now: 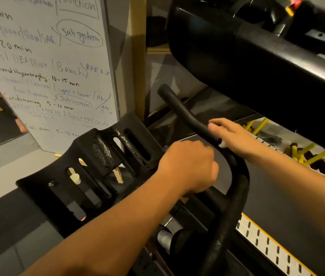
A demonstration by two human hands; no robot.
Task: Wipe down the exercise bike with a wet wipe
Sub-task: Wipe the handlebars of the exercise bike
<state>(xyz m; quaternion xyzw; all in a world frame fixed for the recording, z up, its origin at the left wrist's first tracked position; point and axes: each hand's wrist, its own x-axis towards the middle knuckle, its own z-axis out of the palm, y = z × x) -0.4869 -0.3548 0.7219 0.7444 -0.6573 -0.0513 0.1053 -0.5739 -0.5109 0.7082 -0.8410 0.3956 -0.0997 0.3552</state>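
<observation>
Nearest the camera, the exercise bike's handlebar sweeps up in a black, foam-covered curve, its surface dull and slightly grainy. Inside that curve the left hand is balled tight, fingers wrapped round an inner black bar of the handlebar. Further up the same tube sits the right hand, fingers curled over the top of the foam. And there's the wet wipe: just a small white scrap peeking out under the palm, pinned against the handlebar. The rest of it is hidden by the hand. Left of the handlebar lies a black slotted bracket. Beyond the handlebar's far tip, a whiteboard covered in handwritten notes leans against the wall.
</observation>
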